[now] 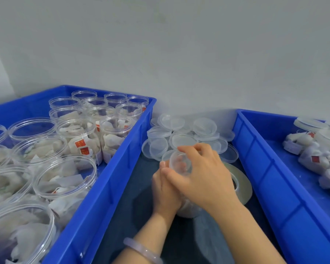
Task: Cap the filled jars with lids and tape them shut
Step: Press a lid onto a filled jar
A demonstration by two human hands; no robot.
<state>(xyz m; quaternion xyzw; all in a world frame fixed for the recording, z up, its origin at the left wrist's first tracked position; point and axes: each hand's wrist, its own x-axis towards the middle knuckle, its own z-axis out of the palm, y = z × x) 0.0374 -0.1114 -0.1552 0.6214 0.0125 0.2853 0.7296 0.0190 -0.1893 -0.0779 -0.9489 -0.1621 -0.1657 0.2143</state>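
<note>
Pinching a clear lid (pixel 180 162) by its rim with the right hand (pixel 204 174), thumb on the near edge and fingers curled over the far edge, at the top of a jar (pixel 187 210). Cannot tell whether seated on the mouth or just above it. Gripping that jar from its left side with the left hand (pixel 165 189), fingers wrapped round it and mostly hidden behind the right hand. Only the jar's pale, filled lower part showing beneath the two wrists. Held above a dark cloth (pixel 133 206) in the gap between two crates. Wearing a pale translucent bangle (pixel 141 250) on the left wrist.

Just right of the hands, flat on the cloth, a roll of clear tape (pixel 243 184), partly covered by the right hand. Beyond the fingertips, against the grey wall (pixel 179 54), a loose heap of spare lids (pixel 179 134).

To the left, a blue crate (pixel 111 168) packed with open jars (pixel 76 134) of white sachets, all uncapped. To the right, a second blue crate (pixel 255 159) with capped jars (pixel 311 124) and loose sachets (pixel 316 159).

Red tags (pixel 79 143) with pale marks on several sachets, the writing too small to read.
</note>
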